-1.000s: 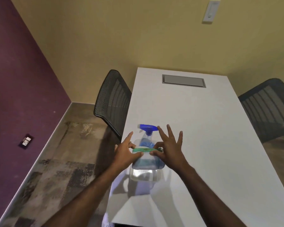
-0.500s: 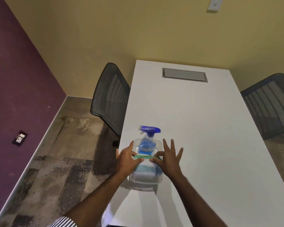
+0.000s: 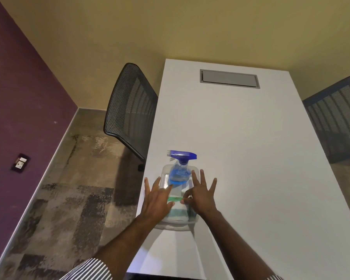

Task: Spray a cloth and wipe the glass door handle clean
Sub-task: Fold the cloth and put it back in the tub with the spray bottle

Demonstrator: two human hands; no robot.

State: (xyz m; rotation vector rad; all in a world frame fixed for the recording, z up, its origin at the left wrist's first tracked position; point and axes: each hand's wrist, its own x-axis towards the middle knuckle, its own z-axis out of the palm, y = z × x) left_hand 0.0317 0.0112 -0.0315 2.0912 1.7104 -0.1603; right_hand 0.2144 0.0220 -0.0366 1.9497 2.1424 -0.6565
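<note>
Pretty much at square one here. Low in the middle of the frame a clear plastic tub [image 3: 177,224] sits near the left edge of the white table [image 3: 251,148], with the blue spray bottle [image 3: 180,171] standing upright in its far end and what looks like a folded teal cloth [image 3: 179,212] lying in the near end. Nothing looks sprayed or wiped yet, and the glass door handle isn't anywhere in view, so spraying, walking over and wiping are all left to do.

Both hands are over the tub. The left hand [image 3: 158,201] and the right hand [image 3: 200,197] each pinch one end of a thin green strip [image 3: 175,198] between thumb and forefinger, other fingers fanned out wide. I can't tell what the strip is, maybe a band or part of the cloth.

Around it: a black mesh chair [image 3: 129,110] just beside the table on the left, another chair [image 3: 337,122] at the right edge, a grey hatch [image 3: 229,78] at the far end of the tabletop, and a wall outlet [image 3: 20,162] on the purple wall at the left. Nothing blocks the tub, though I'd guess the bottle tips easily if bumped.
</note>
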